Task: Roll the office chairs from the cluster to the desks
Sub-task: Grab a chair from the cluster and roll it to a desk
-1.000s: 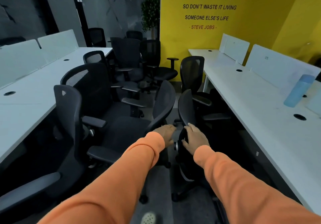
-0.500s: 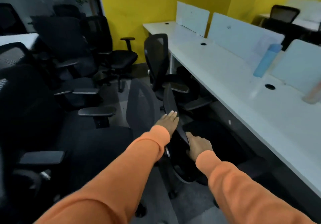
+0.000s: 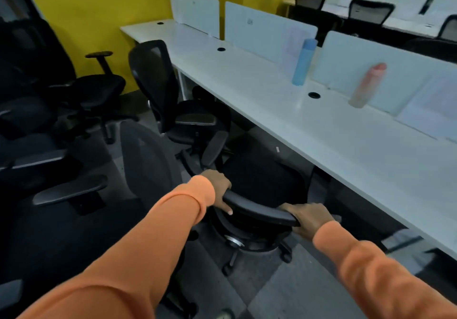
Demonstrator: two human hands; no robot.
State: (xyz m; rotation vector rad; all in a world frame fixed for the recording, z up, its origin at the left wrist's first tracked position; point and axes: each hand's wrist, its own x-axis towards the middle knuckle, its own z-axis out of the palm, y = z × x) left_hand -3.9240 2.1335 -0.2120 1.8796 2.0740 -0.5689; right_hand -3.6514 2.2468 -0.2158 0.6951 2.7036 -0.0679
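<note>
A black mesh office chair (image 3: 257, 185) stands in front of me, its seat facing the long white desk (image 3: 321, 145) on the right. My left hand (image 3: 218, 188) grips the left end of its backrest top, fingers curled over the rim. My right hand (image 3: 308, 217) grips the right end of the same rim. A second black chair (image 3: 158, 81) stands further along the desk, its seat partly under the desktop. The cluster of black chairs (image 3: 37, 125) fills the left side.
On the desk stand a blue bottle (image 3: 304, 62) and a pink bottle (image 3: 367, 86) against white divider panels (image 3: 269, 29). A grey mesh chair back (image 3: 146, 162) stands just left of my left arm. More desks and chairs (image 3: 371, 11) are at the back right.
The chair has turned so its seat faces the desk and its back faces me. Both hands moved from its side edge to the top rim, and my view swung right.
</note>
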